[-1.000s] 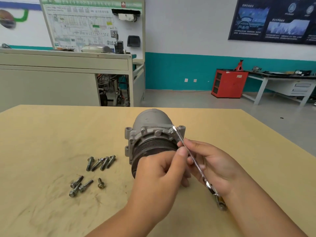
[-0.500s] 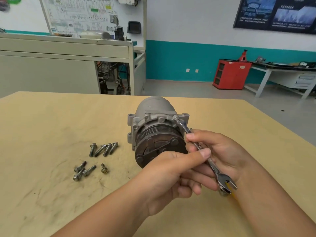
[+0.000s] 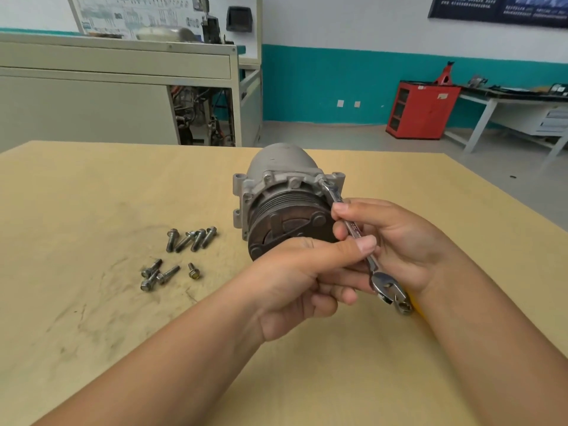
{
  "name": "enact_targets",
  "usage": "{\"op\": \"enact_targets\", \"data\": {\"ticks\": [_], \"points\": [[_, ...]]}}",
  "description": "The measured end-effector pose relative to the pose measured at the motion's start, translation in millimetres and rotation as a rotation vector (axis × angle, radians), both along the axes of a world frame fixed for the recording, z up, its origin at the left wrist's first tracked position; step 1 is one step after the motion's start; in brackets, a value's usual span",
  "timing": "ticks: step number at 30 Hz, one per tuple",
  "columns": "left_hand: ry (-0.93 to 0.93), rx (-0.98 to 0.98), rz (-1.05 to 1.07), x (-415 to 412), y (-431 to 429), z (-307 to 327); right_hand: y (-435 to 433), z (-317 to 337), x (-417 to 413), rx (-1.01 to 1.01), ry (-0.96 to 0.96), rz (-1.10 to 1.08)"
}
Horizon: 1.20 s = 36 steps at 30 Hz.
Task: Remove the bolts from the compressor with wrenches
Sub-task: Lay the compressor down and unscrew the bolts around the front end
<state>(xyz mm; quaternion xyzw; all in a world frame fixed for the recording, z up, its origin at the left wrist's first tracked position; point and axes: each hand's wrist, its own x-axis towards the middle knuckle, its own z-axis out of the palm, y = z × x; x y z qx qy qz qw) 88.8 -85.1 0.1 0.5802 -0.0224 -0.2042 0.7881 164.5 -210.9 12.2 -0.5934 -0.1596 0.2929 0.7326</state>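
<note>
Workshop table [image 3: 92, 186]: my left hand [image 3: 295, 281] and right hand [image 3: 405, 238] both grip the wrench [image 3: 353, 228], ring end on the compressor [image 3: 276, 167] flange. I'd keep it seated square, swinging short arcs.

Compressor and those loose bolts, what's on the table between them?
Nothing; the head view shows only bare tabletop between the compressor and the loose bolts.
</note>
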Motion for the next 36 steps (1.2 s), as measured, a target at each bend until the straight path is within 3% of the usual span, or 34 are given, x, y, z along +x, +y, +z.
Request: {"op": "enact_targets", "data": {"ticks": [8,13,36], "points": [[0.061,-0.084,0.043,-1,-4,-5,-3,-1,4,0.024,0.020,0.009],[0.055,-0.132,0.068,-2,-5,-5,-6,-4,12,-0.147,-0.131,-0.014],[-0.021,0.043,0.147,-1,-7,-6,4,-3,-3,-0.192,-0.216,-0.124]]}}
